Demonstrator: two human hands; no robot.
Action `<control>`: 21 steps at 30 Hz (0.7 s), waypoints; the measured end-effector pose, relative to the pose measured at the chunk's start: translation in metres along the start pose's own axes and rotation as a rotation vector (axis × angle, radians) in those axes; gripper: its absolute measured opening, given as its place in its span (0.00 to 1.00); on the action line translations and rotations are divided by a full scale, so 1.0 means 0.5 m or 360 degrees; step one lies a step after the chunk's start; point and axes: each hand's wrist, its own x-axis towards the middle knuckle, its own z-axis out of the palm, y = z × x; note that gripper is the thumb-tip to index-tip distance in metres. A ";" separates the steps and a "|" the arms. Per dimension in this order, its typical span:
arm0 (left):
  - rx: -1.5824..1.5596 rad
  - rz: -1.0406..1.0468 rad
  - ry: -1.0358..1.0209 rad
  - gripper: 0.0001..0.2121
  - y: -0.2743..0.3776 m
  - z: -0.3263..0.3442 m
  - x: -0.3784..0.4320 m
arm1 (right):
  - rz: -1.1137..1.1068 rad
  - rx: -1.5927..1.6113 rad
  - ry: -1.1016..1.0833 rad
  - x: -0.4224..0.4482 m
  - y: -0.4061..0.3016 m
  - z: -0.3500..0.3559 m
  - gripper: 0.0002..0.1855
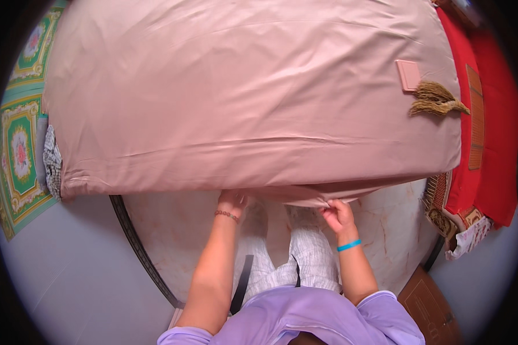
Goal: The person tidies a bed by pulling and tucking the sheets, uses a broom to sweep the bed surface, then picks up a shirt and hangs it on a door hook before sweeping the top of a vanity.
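A smooth pink fitted sheet (190, 95) covers the bed before me, with soft creases running across its top. Along the near side its edge hangs loose between my hands and bulges outward toward the right. My right hand (340, 215), with a blue band at the wrist, pinches this loose edge between thumb and fingers. My left hand (233, 202), wearing a beaded bracelet, reaches to the lower edge of the sheet. Its fingertips are partly hidden there, so their grip is unclear.
A straw whisk broom (438, 100) and a flat pink case (409, 75) lie on the bed's right side. Red cloth (498, 129) covers furniture beyond. Left stands a green floral panel (20, 151) beside bunched checked fabric (52, 164). A brown box (429, 308) sits lower right on marble-patterned floor (168, 241).
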 end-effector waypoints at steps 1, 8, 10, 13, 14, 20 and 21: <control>-0.0118 -0.0057 -0.0201 0.11 -0.005 -0.019 -0.013 | -0.0035 0.0033 -0.0023 -0.039 -0.017 0.040 0.20; -0.0368 -0.0086 -0.1131 0.13 0.082 0.010 -0.274 | -0.0507 0.0195 -0.0403 -0.143 -0.121 0.156 0.33; -0.0277 0.0092 -0.1347 0.14 0.141 0.052 -0.306 | -0.0568 0.0270 -0.0410 -0.116 -0.175 0.193 0.35; -0.0064 0.0410 -0.1618 0.15 0.253 0.128 -0.284 | -0.0671 0.0360 -0.0781 -0.079 -0.255 0.299 0.12; 0.0070 0.0442 -0.1593 0.15 0.288 0.151 -0.271 | -0.0860 0.0490 -0.0771 -0.065 -0.262 0.340 0.13; 0.0797 0.0713 -0.1123 0.16 0.242 0.155 -0.230 | -0.0531 0.0413 -0.0473 -0.021 -0.122 0.252 0.12; 0.0865 0.0533 -0.1022 0.14 0.230 0.139 -0.223 | -0.0482 0.0361 -0.0415 -0.031 -0.106 0.251 0.12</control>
